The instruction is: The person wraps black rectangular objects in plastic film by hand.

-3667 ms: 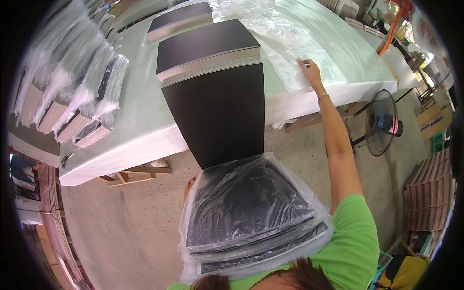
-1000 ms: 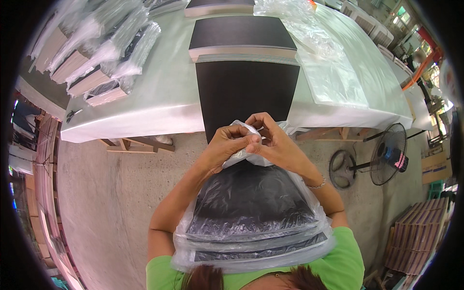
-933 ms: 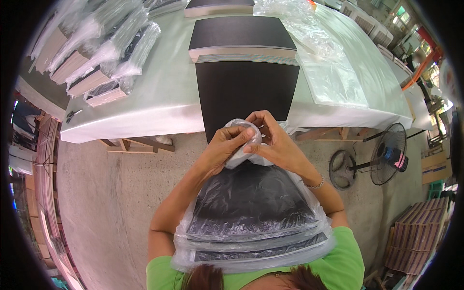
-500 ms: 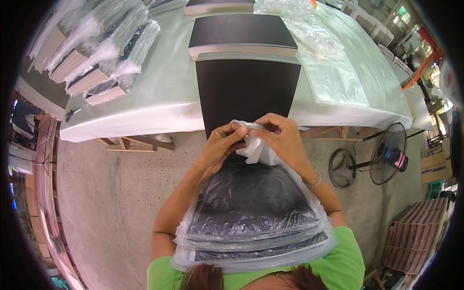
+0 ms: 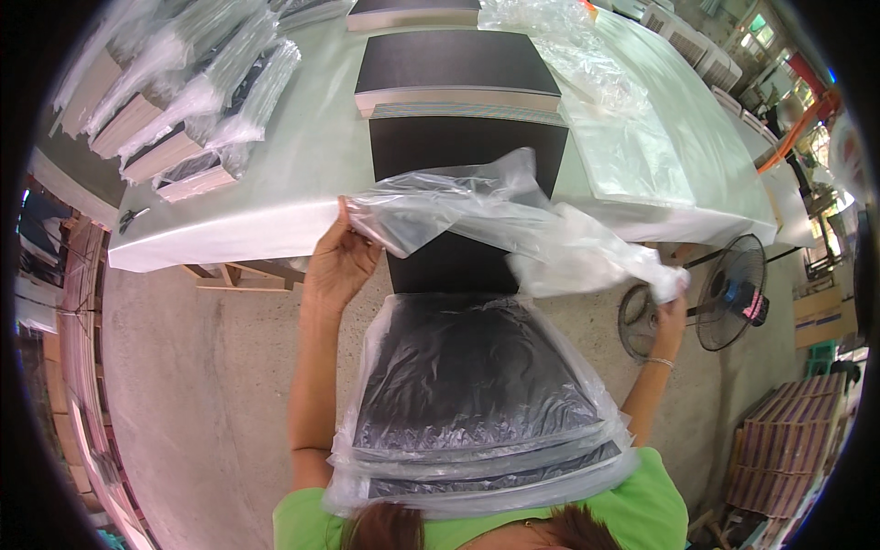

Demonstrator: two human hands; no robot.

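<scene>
Nearest, before the green shirt (image 5: 632, 500), a crinkled clear film cover (image 5: 467, 376) lies over a smooth black surface. Beyond, a clear plastic bag (image 5: 587, 246) hangs twisted in the air between the hands: the left hand (image 5: 344, 266) pinches one edge; the right hand (image 5: 672, 316), slightly blurred, closes its fingers around the bunched other end. The bag looks very light, limp and slippery, likely to crease or tear; its edges seem the surest hold. Behind it are a flat, matte black panel (image 5: 458, 147) and a thick, cream-sided black block (image 5: 458, 64).
</scene>
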